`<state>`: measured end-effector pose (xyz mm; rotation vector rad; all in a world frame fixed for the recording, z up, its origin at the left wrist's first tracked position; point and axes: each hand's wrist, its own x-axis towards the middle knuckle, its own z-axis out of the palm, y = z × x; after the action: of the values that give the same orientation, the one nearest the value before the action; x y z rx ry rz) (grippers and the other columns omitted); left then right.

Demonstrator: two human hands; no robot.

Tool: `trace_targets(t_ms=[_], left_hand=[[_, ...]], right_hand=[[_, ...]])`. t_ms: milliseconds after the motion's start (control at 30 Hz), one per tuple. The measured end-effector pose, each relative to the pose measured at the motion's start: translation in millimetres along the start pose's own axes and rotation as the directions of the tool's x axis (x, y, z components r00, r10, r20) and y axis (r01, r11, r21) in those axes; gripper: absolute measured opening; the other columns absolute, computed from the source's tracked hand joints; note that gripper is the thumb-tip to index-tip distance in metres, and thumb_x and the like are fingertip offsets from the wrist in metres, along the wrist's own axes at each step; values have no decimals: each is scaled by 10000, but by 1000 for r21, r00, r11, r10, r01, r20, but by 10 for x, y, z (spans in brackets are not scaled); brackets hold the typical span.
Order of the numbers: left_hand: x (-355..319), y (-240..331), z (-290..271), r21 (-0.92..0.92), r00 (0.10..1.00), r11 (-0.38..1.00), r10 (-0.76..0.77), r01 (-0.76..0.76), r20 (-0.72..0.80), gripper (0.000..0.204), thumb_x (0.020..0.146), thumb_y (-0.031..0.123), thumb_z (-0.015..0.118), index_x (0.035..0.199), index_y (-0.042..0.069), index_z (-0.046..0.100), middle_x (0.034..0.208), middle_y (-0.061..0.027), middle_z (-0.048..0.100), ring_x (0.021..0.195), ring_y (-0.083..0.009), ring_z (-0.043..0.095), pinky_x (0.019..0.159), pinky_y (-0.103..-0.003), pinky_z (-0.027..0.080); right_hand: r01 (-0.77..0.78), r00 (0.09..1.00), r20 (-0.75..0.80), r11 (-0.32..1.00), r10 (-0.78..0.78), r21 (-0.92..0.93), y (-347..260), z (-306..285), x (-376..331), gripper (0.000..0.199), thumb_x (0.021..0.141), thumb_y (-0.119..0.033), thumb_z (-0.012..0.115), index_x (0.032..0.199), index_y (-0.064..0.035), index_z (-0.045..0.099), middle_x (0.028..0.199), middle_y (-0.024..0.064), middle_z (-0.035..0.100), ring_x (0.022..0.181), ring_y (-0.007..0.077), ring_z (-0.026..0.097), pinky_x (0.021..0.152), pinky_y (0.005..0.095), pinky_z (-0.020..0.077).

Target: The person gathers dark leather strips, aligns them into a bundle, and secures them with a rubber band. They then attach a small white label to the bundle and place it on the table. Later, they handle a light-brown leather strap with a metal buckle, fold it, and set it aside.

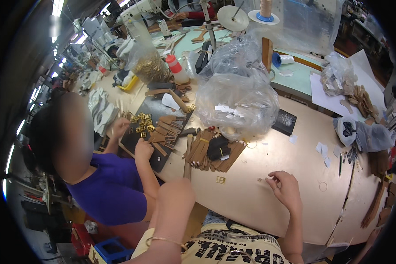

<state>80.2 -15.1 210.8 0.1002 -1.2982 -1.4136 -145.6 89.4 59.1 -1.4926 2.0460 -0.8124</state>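
Right hand: half open, the thumb apart from the fingers; it seems to hold nothing, and a small bit lies near its fingertips.
Left hand: fingers hidden, I cannot tell its grip.
Buckle: on the tabletop, between the hands.
Done: this buckle has no strap yet.
Left: the bundled straps seem unworked.

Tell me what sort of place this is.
Probably a workshop making leather or similar strapped goods: brown strips lie bundled, gold-coloured buckles sit in a heap, and a cone of thread stands behind.
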Motion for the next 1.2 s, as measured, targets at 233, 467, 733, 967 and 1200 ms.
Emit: trace_targets(t_ms=[233, 467, 733, 967, 1200], left_hand=[[553, -203, -1531, 927, 931, 236, 154, 292, -332, 394, 888, 120, 526, 1265, 16, 576, 1177, -188, 632, 1049, -224, 622, 791, -374, 512], [-253, -593, -3227, 704, 771, -481, -86, 522, -631, 388, 923, 110, 472, 1290, 38, 578, 1210, -175, 628, 1061, -194, 621, 745, -352, 520], [-552, -961, -1802, 993, 970, -102, -232, 50, -73, 519, 850, 298, 594, 1298, 38, 567, 1365, -215, 435, 1245, -316, 371, 942, -459, 280], [-437, -1362, -1222, 981, 873, -123, -482, -151, 74, 708, 774, 500, 724, 1288, 39, 568, 1509, -253, 251, 1425, -412, 157, 1157, -558, 65], [-421, -1669, -1490, 980, 848, -167, -531, -104, 0, 893, 708, 563, 744, 1349, -5, 493, 1488, -323, 227, 1435, -464, 67, 1148, -586, -17]], right_hand=[[68, 997, 50, 993, -63, -98, 245, -312, -66, 171, 843, -186, 688, 940, -46, 676, 799, 101, 647, 741, 249, 618, 735, 366, 430], [105, 994, -5, 994, -106, -40, 328, -164, -329, 148, 846, -175, 682, 917, -46, 670, 810, 99, 647, 720, 260, 603, 729, 367, 436], [-11, 991, -131, 998, 18, 57, 228, 167, -701, 105, 847, -132, 675, 881, -33, 664, 804, 106, 647, 726, 283, 591, 732, 373, 444], [-87, 961, -251, 990, 112, 110, 246, 317, -819, 88, 851, -124, 679, 880, -44, 662, 790, 87, 642, 731, 260, 584, 706, 364, 440], [-26, 955, -286, 984, 76, 175, -37, 265, -604, 66, 821, -87, 708, 855, -42, 674, 780, 74, 655, 709, 239, 591, 692, 328, 450]])
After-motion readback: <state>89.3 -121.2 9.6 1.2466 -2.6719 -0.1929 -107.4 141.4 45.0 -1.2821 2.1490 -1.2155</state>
